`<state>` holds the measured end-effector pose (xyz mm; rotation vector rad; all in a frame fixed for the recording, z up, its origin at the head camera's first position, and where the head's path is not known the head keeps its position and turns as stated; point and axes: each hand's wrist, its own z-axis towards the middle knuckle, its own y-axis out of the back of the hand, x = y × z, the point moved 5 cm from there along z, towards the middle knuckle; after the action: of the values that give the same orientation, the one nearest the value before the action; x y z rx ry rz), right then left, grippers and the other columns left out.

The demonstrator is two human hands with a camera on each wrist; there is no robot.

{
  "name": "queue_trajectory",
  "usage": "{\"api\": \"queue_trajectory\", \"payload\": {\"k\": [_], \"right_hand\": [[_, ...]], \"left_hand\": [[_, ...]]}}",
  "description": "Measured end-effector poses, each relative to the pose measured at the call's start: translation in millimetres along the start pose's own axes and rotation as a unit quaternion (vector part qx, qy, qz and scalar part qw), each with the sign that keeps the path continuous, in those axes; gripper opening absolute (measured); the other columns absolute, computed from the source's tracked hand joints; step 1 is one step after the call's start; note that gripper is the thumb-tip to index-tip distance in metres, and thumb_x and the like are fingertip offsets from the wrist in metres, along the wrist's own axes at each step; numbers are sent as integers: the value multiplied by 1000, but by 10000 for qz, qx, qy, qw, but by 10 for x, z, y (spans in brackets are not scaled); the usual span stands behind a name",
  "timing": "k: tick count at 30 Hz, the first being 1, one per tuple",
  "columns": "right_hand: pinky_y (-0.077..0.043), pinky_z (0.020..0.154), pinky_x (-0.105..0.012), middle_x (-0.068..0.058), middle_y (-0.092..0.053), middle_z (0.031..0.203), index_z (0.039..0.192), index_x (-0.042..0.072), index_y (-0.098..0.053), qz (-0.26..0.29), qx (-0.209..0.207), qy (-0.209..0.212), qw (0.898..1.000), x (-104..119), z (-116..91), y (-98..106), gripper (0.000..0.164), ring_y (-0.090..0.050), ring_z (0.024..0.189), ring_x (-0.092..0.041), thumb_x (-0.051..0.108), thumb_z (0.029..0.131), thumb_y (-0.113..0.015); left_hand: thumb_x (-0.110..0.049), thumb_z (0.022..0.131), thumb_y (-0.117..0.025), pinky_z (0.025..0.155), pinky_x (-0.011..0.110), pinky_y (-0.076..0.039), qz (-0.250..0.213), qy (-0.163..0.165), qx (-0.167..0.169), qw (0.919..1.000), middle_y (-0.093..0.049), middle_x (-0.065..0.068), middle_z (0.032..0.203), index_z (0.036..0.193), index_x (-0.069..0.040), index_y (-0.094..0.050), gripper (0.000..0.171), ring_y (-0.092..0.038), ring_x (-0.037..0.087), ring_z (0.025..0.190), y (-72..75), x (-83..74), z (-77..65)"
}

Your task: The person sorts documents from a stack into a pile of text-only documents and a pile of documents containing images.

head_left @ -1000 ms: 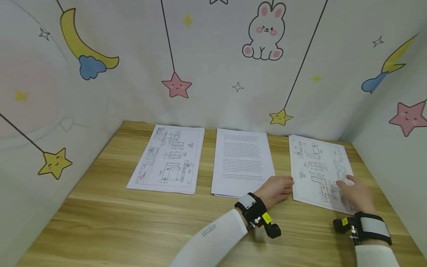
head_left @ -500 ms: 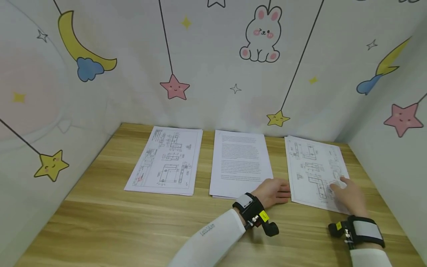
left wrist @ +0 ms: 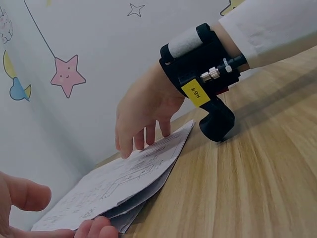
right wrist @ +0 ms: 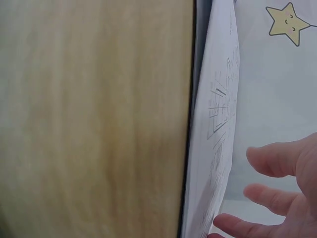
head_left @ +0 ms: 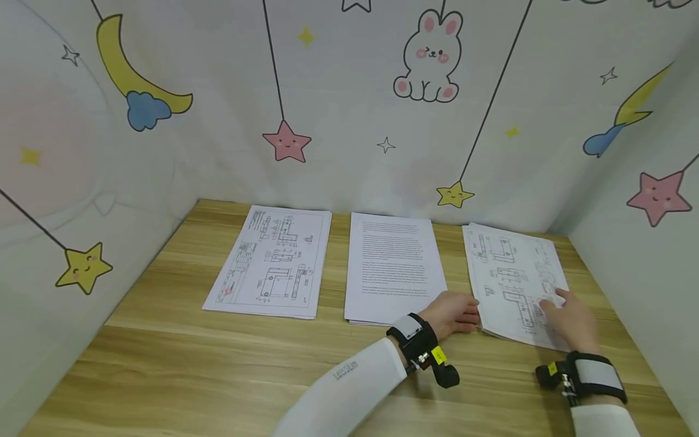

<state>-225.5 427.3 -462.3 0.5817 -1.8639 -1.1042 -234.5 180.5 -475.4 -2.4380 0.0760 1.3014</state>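
Note:
A stack of printed drawing sheets [head_left: 508, 273] lies at the right of the table. My left hand [head_left: 450, 314] is at its left edge, fingers touching the paper. In the left wrist view, the near edge of the sheets [left wrist: 129, 181] bulges up and the layers part, while the thumb of my left hand [left wrist: 25, 196] stands apart from the paper. On the right part of the stack rests my right hand [head_left: 573, 321], its fingers spread downward. The right wrist view has the right hand's fingers [right wrist: 270, 158] loosely extended beside the stack's printed face [right wrist: 215, 124].
A stack of text pages [head_left: 393, 267] lies in the middle of the wooden table [head_left: 180, 370], just left of my left hand. Another stack of drawing sheets [head_left: 273, 261] lies further left. A patterned cloth wall [head_left: 349, 170] closes off the back and sides.
My left hand has shifted slightly right against the right-hand stack since half a second ago. The stack's left edge has lifted and skewed a little. My right hand stays on the sheets.

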Motion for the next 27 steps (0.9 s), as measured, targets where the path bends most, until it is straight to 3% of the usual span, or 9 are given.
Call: {"api": "queue_trajectory", "payload": {"k": [6,13,19,22,27], "right_hand": [[-40,99,-66,-44,-35,141,152,-9,-22,111,-127,-10,9999,30,-10,-14,66,-40,122,-56,28,100,-42],[-35,106,-66,-40,-33,147,153,-6,-25,468,-347,-67,9983,70,-35,-32,63,-35,132,-56,27,101,-41],[-36,105,-64,-36,-33,150,153,-2,-28,1037,-440,-299,9932,25,-40,-16,59,-35,133,-52,29,104,-36],[-35,106,-63,-37,-33,150,152,-3,-30,1047,-350,-345,9933,6,-15,28,60,-35,134,-52,30,103,-35],[-35,105,-66,-40,-28,151,149,-9,-30,538,229,-258,9980,2,60,119,65,-34,131,-54,35,102,-39]], "left_hand": [[-9,90,-63,64,24,-54,18,-20,-38,10000,-69,13,97,99,2,-68,14,-59,14,69,-16,11,56],[-6,92,-60,83,38,-59,8,-77,42,10000,-72,18,102,105,4,-67,18,-70,23,89,-11,21,137],[4,92,-55,88,45,-59,336,-225,108,9991,-70,15,104,116,3,-64,25,-70,28,100,-37,32,167],[9,91,-51,88,47,-58,438,-357,183,9982,-69,15,106,120,2,-62,32,-70,30,101,-48,35,161],[10,89,-50,86,47,-59,594,-426,175,9972,-69,16,105,120,2,-62,34,-71,32,98,-42,40,140]]}}
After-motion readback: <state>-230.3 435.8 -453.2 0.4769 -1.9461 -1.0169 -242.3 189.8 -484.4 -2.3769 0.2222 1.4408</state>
